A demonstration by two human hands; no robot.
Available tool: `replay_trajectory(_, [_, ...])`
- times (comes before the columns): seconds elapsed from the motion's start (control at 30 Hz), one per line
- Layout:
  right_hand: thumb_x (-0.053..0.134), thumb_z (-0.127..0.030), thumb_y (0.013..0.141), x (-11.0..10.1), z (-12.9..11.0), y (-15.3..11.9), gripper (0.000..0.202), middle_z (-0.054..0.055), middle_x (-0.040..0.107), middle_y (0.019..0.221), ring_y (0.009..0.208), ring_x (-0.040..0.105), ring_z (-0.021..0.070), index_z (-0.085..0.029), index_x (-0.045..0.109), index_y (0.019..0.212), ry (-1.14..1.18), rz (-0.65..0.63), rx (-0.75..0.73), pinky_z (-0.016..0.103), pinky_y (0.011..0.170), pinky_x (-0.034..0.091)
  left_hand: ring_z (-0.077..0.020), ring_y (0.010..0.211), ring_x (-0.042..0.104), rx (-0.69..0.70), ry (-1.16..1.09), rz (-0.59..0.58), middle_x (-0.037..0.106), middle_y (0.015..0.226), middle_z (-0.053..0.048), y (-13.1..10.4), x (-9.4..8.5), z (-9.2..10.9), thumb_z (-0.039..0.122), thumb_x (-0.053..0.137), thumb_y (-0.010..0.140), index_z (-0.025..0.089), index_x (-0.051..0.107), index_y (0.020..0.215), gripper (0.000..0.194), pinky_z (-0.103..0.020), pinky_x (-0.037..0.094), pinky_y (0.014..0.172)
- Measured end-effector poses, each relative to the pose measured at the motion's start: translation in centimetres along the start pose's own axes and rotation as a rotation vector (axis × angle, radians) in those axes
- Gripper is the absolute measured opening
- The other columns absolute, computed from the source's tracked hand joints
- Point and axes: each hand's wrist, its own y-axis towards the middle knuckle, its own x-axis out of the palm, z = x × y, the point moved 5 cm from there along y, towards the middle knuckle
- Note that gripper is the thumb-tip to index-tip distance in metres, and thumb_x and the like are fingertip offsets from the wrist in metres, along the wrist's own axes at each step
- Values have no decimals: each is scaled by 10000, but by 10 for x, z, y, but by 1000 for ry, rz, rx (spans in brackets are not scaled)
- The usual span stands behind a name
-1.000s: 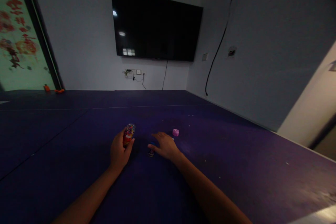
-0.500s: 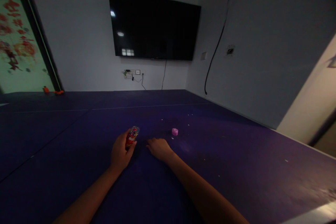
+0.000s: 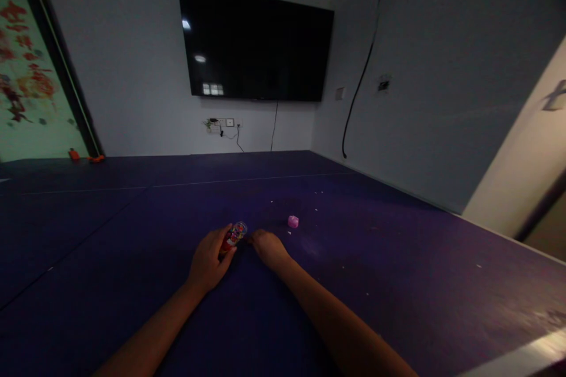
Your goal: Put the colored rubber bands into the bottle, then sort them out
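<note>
Gripping tilted jar (image 3: 233, 238) w/ L hand (image 3: 207, 260), R hand (image 3: 267, 247) curled beside it, can't tell if pinching, pink pc (image 3: 293, 221) nr

Red chars (image 3: 24, 41) on door pnl (image 3: 35, 100), jar lbl (image 3: 230, 241): illeg.

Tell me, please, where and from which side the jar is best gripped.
Probably grip the jar around its body, coming from the left, as the left hand does. It looks roughly cylindrical and tilts rightward, so this leaves its top uncovered, toward the right hand.
</note>
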Motion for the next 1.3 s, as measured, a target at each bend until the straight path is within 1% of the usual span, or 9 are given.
replay_trajectory(0.07, [389, -183, 898, -3, 5, 1, 258, 107, 673, 917, 869, 632, 192, -140, 643, 905, 65, 58, 29, 266, 765, 465, -238, 971, 593, 17, 1, -7, 621, 1082, -104, 0, 0, 2, 316, 496, 837, 194, 434, 1278, 462, -384, 480, 841])
replay_trajectory(0.13, [394, -186, 889, -12, 11, 3, 257, 78, 676, 839, 803, 631, 170, -145, 646, 851, 233, 193, 83, 249, 722, 462, -235, 968, 592, 39, -3, -18, 623, 1081, -101, 0, 1, 4, 304, 496, 833, 197, 432, 1282, 466, -384, 480, 846])
replay_trajectory(0.23, [437, -292, 868, -26, 17, 3, 261, 43, 647, 705, 661, 602, 155, -155, 638, 774, 581, 439, 146, 243, 609, 448, -238, 969, 592, 70, -12, -32, 630, 1070, -97, 0, 2, 7, 290, 505, 817, 202, 444, 1278, 473, -383, 484, 846])
replay_trajectory(0.33, [469, -393, 841, -34, 11, 5, 292, 21, 612, 641, 597, 566, 143, -166, 623, 741, 791, 523, 124, 235, 545, 425, -245, 961, 596, 91, -20, -42, 634, 1051, -107, -1, 3, 9, 317, 514, 813, 194, 463, 1271, 477, -381, 496, 830])
replay_trajectory(0.47, [506, -383, 816, -38, -1, 9, 261, 8, 589, 600, 559, 536, 129, -175, 622, 708, 862, 489, 69, 227, 520, 415, -248, 924, 607, 58, -45, -44, 638, 1009, -117, -2, 4, 8, 370, 520, 808, 184, 479, 1264, 494, -374, 510, 801])
replay_trajectory(0.73, [604, -281, 757, -51, -8, 15, 133, 38, 674, 754, 739, 618, 154, -179, 689, 752, 843, 367, -43, 269, 686, 478, -245, 911, 618, -10, -99, -39, 640, 1027, -116, -1, 6, 1, 408, 516, 798, 192, 478, 1260, 512, -382, 509, 794])
replay_trajectory(0.93, [686, -195, 635, -54, -1, 22, 183, 46, 699, 775, 740, 650, 176, -146, 699, 811, 1028, 146, 24, 321, 730, 508, -237, 921, 622, 10, -118, -26, 644, 1034, -115, -1, 4, 3, 363, 530, 801, 204, 458, 1265, 497, -369, 506, 795])
replay_trajectory(1.07, [611, -75, 636, -60, 3, 21, 255, 49, 697, 777, 712, 658, 161, -132, 681, 874, 1179, 29, 67, 333, 726, 532, -240, 926, 622, 5, -109, -44, 644, 1047, -114, -2, 5, 3, 366, 533, 799, 209, 444, 1276, 510, -383, 500, 803])
replay_trajectory(1.3, [580, -26, 621, -65, -6, 19, 300, 46, 691, 786, 717, 668, 159, -124, 650, 895, 1359, -3, 57, 371, 749, 557, -245, 950, 619, 1, -106, -32, 639, 1070, -111, -4, 7, 0, 361, 544, 790, 219, 436, 1282, 524, -388, 500, 815])
